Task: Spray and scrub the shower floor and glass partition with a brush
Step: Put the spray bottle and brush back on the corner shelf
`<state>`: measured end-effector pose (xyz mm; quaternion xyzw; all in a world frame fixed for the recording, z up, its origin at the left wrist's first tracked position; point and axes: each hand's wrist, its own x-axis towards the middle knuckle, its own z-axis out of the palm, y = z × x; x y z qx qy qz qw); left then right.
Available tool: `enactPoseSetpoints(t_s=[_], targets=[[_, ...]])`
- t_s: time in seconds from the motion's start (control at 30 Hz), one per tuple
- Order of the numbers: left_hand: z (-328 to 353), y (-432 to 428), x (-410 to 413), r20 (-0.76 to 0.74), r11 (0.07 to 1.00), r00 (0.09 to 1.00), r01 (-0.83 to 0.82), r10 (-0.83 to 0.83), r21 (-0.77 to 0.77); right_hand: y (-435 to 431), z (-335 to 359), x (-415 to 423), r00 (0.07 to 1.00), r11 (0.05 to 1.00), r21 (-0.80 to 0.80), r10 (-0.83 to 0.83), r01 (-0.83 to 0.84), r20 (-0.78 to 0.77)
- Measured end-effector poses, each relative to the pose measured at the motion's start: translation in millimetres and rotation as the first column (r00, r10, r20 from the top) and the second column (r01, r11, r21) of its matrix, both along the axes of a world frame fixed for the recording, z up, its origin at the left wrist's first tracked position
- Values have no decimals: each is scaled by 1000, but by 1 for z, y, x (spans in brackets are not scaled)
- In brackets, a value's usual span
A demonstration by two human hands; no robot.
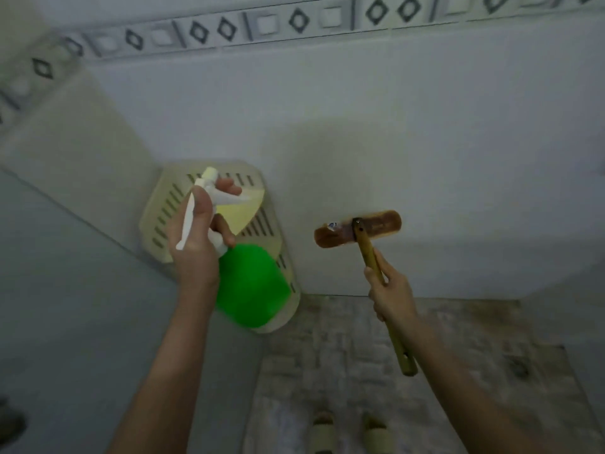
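Green spray bottle [253, 286]: it was up in the air on the left, tilted, held by the left grip [196, 239]. It was in front of the corner shelf [163, 208]. Its body was bright green.
White spray top [209, 188]: it sat on the green spray bottle and pointed up toward the corner of the walls.
Left grip: it was clamped on the neck of the bottle, with its fingers curled round the white spray top.
Brush [369, 253]: it had a brown brush head [383, 226] and a long yellow-brown stick. The brush head lay flat against the white wall [425, 142], to the right of the corner shelf and a little above the shower floor [360, 355]. The right grip [389, 296] held it.
Right grip: it was clamped round the stick near its middle. The end of the stick poked out below it.
Corner shelf: it was cream plastic with dark slots, set in the corner behind the bottle.
White wall: it was plain tile, with a strip of grey diamond shapes [294, 21] near the top.
Shower floor: it was patchy grey and white stone, with darker marks near the wall.
Grey panel [65, 290]: it was smooth and stood on the left. It could not be told if it was glass.
Slippers [324, 434]: two pale ones showed at the bottom, blurry.
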<state>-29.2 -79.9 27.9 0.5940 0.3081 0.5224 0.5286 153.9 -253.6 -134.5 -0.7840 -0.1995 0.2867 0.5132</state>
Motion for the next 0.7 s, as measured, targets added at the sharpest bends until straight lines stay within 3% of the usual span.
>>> enactPoseSetpoints(t_s=[0.13,0.33,0.53,0.7], targets=[[5,41,-11,49,984,985,-169,166,61,48,-30,-5,947,952,-38,305,-303,104],[-18,110,-2,154,926,926,-362,344,104,129,-92,-6,751,762,-129,647,-634,133],[-41,165,21,118,860,881,-473,458,193,201,-143,-27,644,635,-150,765,-758,-14],[-49,195,24,122,851,867,-497,482,169,245,-168,-40,596,570,-228,800,-789,-62]])
